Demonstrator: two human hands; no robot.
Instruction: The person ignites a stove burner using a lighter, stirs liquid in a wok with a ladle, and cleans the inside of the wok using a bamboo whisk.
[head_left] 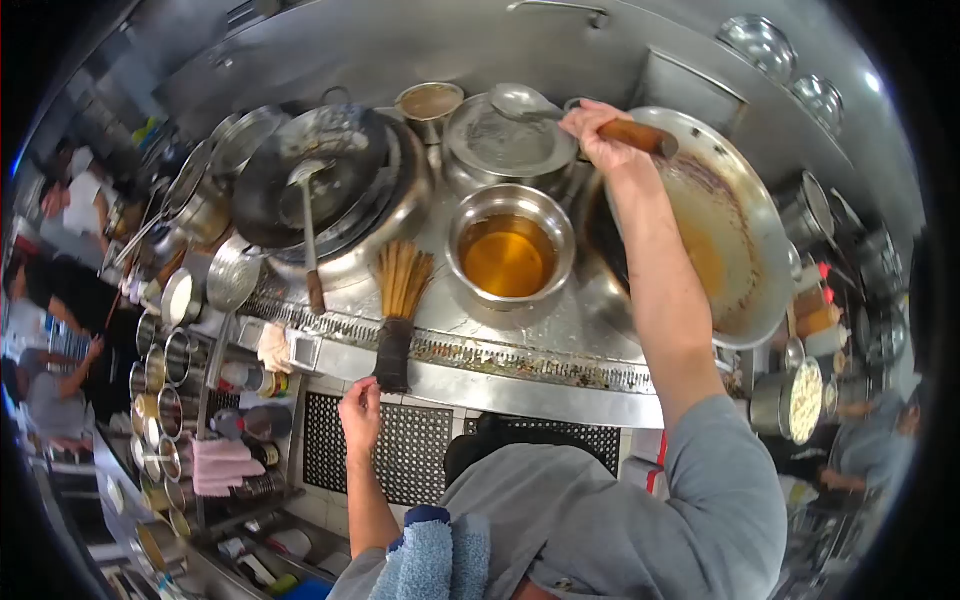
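Note:
My right hand (605, 140) is closed around a ladle (638, 137) with a wooden handle. Its metal bowl reaches left over the lid (505, 135) of a pot; whether it touches the lid I cannot tell. My left hand (360, 412) hangs low at the counter's front edge, fingers curled together, with nothing visible in them. Beside its fingertips is the dark handle of a bamboo wok brush (403, 290), which rests bristles up on the stove front. A steel bowl of amber liquid (507, 257) sits between the woks. Under my right arm lies a wide wok (755, 215) with brown residue.
On the left burner a dark wok (300, 165) holds a wok spatula (309, 225). A perforated skimmer (234, 275) and a small pot of brown liquid (430, 102) are nearby. Sauce bottles (822, 318) stand at right. Other people (60, 390) work at far left and right.

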